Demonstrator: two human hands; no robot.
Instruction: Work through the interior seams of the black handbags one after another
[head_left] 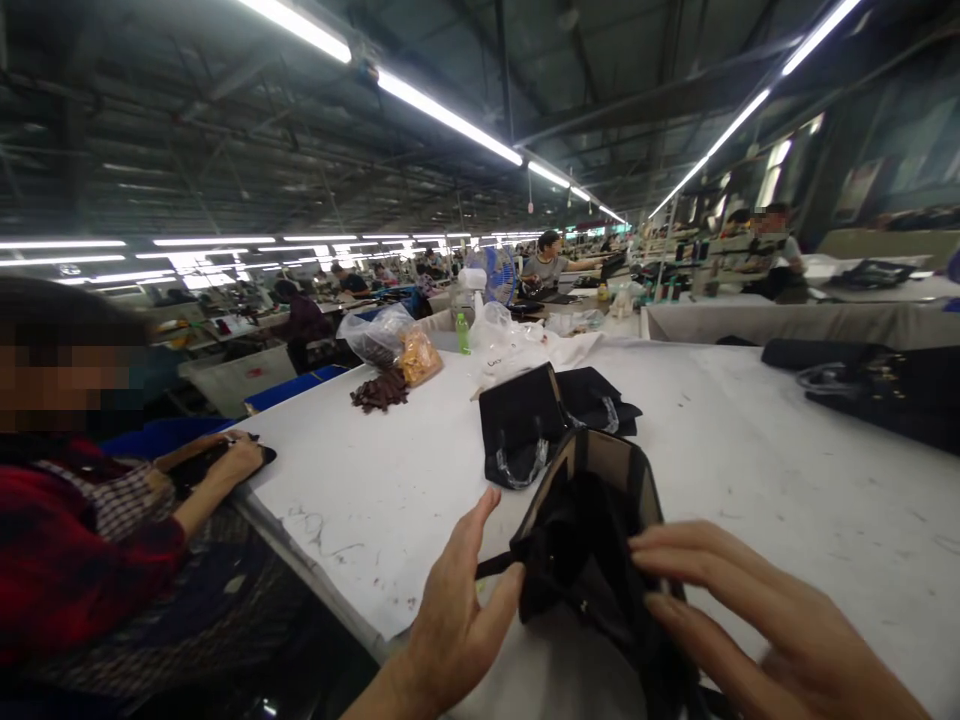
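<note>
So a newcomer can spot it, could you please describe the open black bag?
Start from the white table; at its near side are the left hand and right hand. The black bag between them gapes open toward the camera, unlike the bags lying beyond.

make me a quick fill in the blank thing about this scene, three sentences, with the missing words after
1. The left hand and right hand are on either side of a black bag whose mouth is ____.
2. On the far side of the white table, the small upright bottle is coloured ____.
3. The plaid sleeve at the left edge combines black with ____.

Missing words: open; green; red.
</note>
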